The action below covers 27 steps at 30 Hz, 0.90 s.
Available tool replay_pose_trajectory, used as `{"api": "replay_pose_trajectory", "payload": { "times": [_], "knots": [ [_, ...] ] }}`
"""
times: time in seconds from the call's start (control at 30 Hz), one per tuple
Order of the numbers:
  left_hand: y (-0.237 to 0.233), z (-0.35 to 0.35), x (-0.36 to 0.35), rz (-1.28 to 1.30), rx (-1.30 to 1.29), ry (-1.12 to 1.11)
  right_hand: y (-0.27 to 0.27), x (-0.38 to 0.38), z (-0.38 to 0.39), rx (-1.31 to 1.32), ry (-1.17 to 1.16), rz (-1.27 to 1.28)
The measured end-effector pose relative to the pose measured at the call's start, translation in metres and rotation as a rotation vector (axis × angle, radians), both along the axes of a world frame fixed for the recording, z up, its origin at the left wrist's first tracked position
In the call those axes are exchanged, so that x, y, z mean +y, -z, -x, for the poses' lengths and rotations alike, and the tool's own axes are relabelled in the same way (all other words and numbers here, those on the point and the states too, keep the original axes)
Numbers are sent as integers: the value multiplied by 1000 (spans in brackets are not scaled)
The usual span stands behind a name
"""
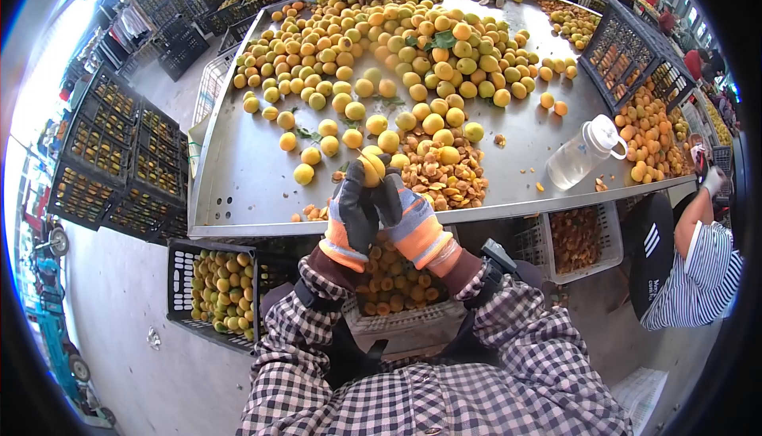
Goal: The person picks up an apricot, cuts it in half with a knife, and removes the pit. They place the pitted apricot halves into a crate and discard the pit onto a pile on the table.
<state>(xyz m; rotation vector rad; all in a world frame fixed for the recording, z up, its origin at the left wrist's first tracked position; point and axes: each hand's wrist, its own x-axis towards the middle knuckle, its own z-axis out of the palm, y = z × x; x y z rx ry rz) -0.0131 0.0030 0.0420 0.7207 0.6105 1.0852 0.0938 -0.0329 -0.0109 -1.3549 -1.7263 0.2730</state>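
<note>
Both my hands wear black-palmed gloves with orange and grey backs and meet just above the near edge of the metal table [508,150]. Between them is a yellow apricot [371,169]. My left hand [351,218] is closed around its lower left side. The fingers of my right hand [406,215] press against its right side; whether they also hold a small tool is hidden. Right beyond my hands lies a heap of brown apricot pits [448,180]. A large pile of whole apricots [429,47] spreads across the table behind it.
A clear water bottle [578,154] stands at the right. Below the table are a black crate of apricots [181,289], a crate of fruit [397,287] by my lap and a white crate of brown pits [544,249]. Stacked crates [119,150] stand left; co-workers sit around.
</note>
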Motion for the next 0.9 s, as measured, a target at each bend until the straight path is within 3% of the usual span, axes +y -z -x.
{"api": "replay_pose_trajectory", "payload": {
  "times": [0.17,0.23,0.3,0.37,0.43,0.5,0.53,0.57,0.63,0.77,0.9],
  "knots": [
    [1,17,16,-255,224,138,-6,-1,-11,-38,5,127],
    [5,25,25,-357,462,124,-13,-2,-10,-63,-14,128],
    [5,17,18,-376,432,93,-20,-3,-4,60,-33,193],
    [2,7,7,-41,46,61,-14,0,1,61,-18,168],
    [11,8,12,-68,4,174,-5,3,1,52,9,137],
    [16,2,11,-12,132,-31,2,5,-5,-188,7,176],
    [8,5,11,-29,143,38,5,5,-7,-226,26,226],
    [12,9,14,-28,140,43,8,3,-11,-228,32,229],
    [22,16,22,-351,450,72,-6,1,-17,-133,127,265],
    [14,16,21,-270,569,162,-31,-1,-17,-36,156,336],
    [22,16,29,-516,689,87,4,10,-15,-161,-93,200]
  ]
}}
